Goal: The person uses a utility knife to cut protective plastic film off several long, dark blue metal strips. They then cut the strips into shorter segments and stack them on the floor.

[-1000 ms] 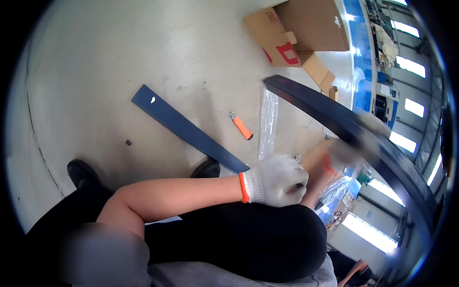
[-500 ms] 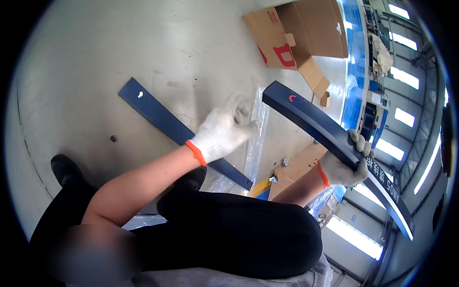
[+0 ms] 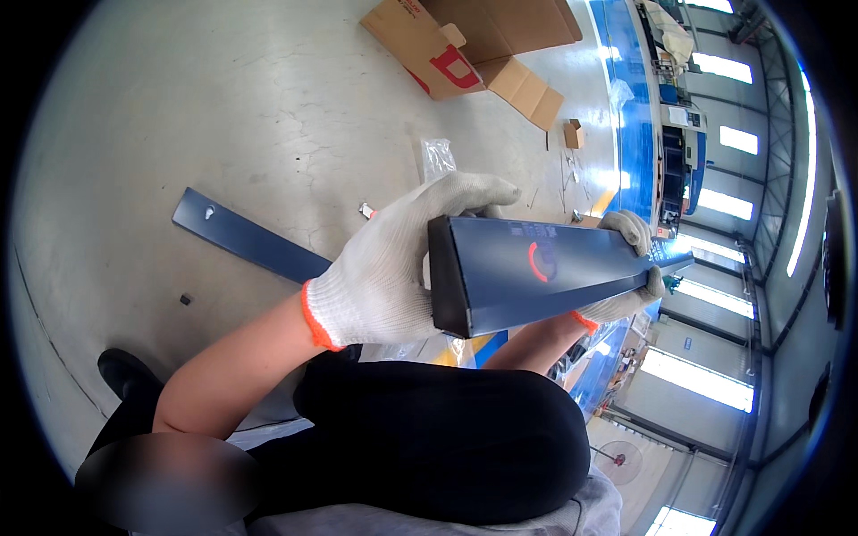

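A long dark blue panel (image 3: 527, 272) with a black end cap (image 3: 447, 277) and a red curved mark is held up before me, its capped end toward me. My left hand (image 3: 384, 250), in a white knit glove with an orange cuff, cups the panel behind the capped end. Its upper fingers reach along the panel's far side; its thumb is hidden. Farther along, my right hand (image 3: 630, 259), gloved likewise, wraps its fingers round the panel's edges. A second dark blue flat strip (image 3: 250, 241) with a keyhole slot lies on the floor, partly behind my left forearm.
An opened cardboard box (image 3: 438, 49) stands on the floor (image 3: 223, 107) at the top. Clear plastic wrap (image 3: 438, 159) lies beyond my left hand. A small dark piece (image 3: 186, 299) sits near my shoe (image 3: 130, 371). A small carton (image 3: 573, 134) is farther off.
The held panel has swung so its capped end points toward me. My left hand has moved from apart to that end. The view has shifted, and the floor strip appears farther left.
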Action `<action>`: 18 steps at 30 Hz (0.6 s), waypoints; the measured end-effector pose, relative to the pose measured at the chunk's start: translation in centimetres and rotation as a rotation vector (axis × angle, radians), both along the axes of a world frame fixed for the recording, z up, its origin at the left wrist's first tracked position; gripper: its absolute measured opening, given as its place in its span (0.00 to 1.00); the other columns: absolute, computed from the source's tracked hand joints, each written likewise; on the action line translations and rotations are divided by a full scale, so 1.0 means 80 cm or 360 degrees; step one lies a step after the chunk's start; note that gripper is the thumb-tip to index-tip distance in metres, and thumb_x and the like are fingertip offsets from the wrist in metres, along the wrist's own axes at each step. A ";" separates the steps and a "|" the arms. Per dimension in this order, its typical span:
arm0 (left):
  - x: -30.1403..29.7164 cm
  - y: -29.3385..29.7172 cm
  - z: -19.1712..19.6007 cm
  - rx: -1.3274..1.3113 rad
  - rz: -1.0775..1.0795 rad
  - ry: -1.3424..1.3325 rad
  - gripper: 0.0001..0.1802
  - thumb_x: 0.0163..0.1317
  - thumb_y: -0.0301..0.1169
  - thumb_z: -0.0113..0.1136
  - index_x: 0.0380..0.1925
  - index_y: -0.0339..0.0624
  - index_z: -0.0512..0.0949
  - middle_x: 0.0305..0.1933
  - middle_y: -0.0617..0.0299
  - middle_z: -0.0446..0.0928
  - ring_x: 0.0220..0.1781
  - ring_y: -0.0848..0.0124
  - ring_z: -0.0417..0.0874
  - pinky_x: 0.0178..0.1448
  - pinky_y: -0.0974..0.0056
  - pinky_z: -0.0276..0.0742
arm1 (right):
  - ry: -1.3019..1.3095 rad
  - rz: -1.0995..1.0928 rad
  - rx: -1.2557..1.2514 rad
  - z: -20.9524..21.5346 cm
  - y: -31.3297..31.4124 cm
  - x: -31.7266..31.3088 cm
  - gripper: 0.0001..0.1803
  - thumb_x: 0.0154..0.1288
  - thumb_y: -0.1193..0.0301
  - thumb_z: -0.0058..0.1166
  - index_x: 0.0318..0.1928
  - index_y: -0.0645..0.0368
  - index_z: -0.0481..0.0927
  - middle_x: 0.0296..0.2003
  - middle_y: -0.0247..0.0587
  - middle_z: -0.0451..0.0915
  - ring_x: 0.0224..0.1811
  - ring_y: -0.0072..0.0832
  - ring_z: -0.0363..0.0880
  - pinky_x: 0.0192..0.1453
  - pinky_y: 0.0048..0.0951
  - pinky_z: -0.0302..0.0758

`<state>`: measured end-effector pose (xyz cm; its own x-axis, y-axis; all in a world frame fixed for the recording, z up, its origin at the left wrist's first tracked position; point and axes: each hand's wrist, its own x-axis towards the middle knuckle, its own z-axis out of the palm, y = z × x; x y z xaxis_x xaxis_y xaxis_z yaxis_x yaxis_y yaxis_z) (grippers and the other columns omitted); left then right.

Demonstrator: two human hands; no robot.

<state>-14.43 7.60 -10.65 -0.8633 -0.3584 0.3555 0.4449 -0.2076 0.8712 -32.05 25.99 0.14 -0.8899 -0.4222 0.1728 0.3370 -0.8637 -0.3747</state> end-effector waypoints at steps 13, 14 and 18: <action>0.026 0.013 -0.028 -0.0046 -0.0097 0.0013 0.57 0.50 0.35 0.89 0.77 0.37 0.65 0.61 0.52 0.80 0.58 0.62 0.86 0.67 0.57 0.81 | 0.0440 0.0002 -0.0102 0.025 0.010 -0.001 0.24 0.52 0.73 0.65 0.50 0.50 0.72 0.33 0.24 0.70 0.38 0.22 0.74 0.56 0.35 0.76; 0.023 0.013 -0.031 -0.0124 -0.0087 -0.0016 0.55 0.50 0.35 0.89 0.76 0.37 0.67 0.61 0.52 0.81 0.59 0.62 0.86 0.66 0.57 0.81 | 0.0481 0.0013 -0.0070 0.027 0.012 -0.002 0.25 0.51 0.74 0.65 0.50 0.50 0.72 0.33 0.24 0.70 0.37 0.22 0.73 0.56 0.34 0.75; 0.018 0.005 -0.049 -0.0277 -0.0099 -0.0247 0.45 0.49 0.35 0.86 0.67 0.42 0.75 0.61 0.53 0.82 0.60 0.56 0.87 0.67 0.55 0.83 | 0.0688 0.0025 0.0245 0.022 0.022 -0.017 0.32 0.52 0.71 0.64 0.60 0.58 0.71 0.40 0.30 0.71 0.42 0.25 0.73 0.58 0.38 0.73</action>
